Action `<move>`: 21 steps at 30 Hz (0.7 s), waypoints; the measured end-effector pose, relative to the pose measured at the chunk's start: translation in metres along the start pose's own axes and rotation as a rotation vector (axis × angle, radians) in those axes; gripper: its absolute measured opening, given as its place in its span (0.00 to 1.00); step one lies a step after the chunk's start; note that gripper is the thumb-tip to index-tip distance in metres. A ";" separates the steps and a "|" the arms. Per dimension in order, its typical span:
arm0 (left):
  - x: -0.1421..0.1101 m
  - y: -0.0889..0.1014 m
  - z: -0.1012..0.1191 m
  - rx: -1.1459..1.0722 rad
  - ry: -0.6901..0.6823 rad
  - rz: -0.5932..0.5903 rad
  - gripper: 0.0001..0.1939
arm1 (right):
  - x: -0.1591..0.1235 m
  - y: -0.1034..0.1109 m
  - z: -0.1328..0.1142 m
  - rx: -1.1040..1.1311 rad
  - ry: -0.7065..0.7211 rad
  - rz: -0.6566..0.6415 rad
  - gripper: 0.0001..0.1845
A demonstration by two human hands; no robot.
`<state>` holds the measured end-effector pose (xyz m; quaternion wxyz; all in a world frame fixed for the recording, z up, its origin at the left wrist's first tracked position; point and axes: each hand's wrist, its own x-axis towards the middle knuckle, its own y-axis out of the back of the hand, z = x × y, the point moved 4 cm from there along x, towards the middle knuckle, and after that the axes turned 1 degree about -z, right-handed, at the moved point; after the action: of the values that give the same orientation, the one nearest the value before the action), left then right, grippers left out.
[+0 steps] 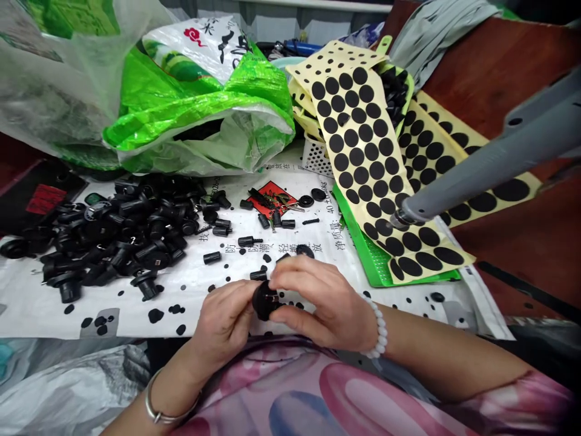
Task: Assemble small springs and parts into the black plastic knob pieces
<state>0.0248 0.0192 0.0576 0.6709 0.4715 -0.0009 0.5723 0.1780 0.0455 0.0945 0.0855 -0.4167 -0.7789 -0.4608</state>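
Observation:
A round black plastic part is between my two hands near the front edge of the table. My left hand pinches its left side. The fingers and thumb of my right hand close on it from the right; small shiny bits show on its face, too small to name. Beyond my hands lie short black ribbed cylinders, a black screw and round black discs. To the left is a heap of black plastic parts with round flanges and stems.
Sheets of round black stickers lean over a white basket and a green tray at right. A grey metal arm reaches in above them. Green and white bags stand at the back. Black dots are scattered over the white sheet.

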 end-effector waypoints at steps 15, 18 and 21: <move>0.008 -0.001 -0.021 0.122 0.096 -0.154 0.16 | -0.037 0.005 0.033 0.266 -0.257 0.290 0.04; 0.029 0.014 -0.034 0.305 0.171 -0.005 0.11 | -0.047 0.011 0.043 0.295 -0.338 0.412 0.05; 0.062 0.011 -0.049 0.462 0.300 -0.020 0.13 | -0.052 0.012 0.049 0.328 -0.354 0.468 0.06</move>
<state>0.0113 0.0961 0.0712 0.5438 0.5220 0.2338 0.6141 0.2324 0.0573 0.0478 0.1184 -0.6383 -0.7288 -0.2176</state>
